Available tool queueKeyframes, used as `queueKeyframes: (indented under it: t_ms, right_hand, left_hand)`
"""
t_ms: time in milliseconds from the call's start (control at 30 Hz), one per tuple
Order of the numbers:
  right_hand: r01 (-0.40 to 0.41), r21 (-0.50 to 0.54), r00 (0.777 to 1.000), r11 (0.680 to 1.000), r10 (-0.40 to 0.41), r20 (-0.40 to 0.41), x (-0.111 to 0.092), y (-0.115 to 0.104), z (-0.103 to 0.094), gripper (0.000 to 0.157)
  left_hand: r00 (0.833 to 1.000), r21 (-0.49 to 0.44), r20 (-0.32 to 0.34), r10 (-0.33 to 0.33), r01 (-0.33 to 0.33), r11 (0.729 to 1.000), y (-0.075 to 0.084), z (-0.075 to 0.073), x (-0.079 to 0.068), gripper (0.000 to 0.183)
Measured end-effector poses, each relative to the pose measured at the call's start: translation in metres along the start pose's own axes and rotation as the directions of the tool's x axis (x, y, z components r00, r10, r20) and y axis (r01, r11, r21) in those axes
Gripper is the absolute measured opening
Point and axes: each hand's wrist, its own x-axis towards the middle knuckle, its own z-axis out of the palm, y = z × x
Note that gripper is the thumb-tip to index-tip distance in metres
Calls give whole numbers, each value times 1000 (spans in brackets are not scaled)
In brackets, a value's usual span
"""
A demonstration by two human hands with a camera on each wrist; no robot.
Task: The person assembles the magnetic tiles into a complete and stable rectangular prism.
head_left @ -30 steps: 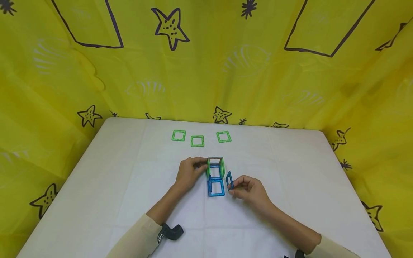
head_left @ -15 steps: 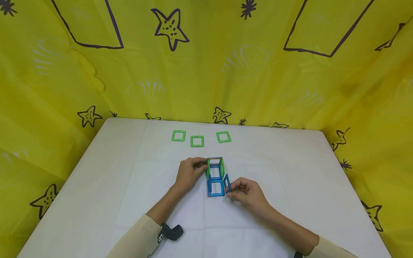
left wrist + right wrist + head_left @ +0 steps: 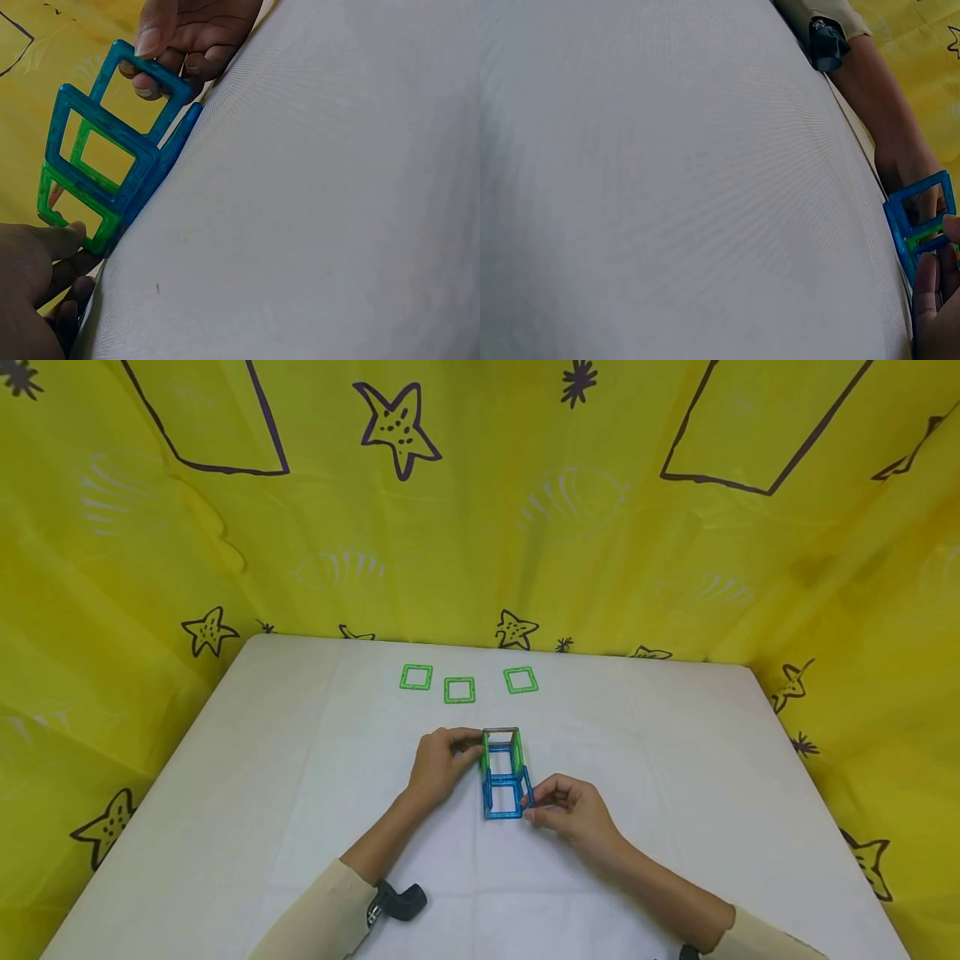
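Head view: we've got the part-built tile structure (image 3: 504,778) at centre frame, green-walled behind, blue in front. Left hand (image 3: 441,768) is clamped on its rear left side; right hand (image 3: 576,807), right of centre, pinches a blue tile (image 3: 529,787) at the structure's right edge. Done, we judge: blue floor, green sides, one blue side wall. Pending, we judge: seating that blue tile; three loose green tiles (image 3: 460,700), upper centre, lie unused.

Left wrist view: structure at upper left. We see the left thumb against a green side tile (image 3: 109,234), and the right thumb and fingers pinching the blue tile's top edge. Can't confirm its lower edge has joined.

Right wrist view: structure and right hand crowd the right edge, hand cut off; we can't tell the join there either.
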Motion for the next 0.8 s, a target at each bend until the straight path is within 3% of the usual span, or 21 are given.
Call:
queueKeyframes:
  t_ms: [800]
  right_hand:
    - [-27, -59, 999, 998, 26, -33, 1, -1, 4, 24]
  left_hand:
    - [1000, -19, -7, 21, -21, 1000, -2, 1, 0, 20]
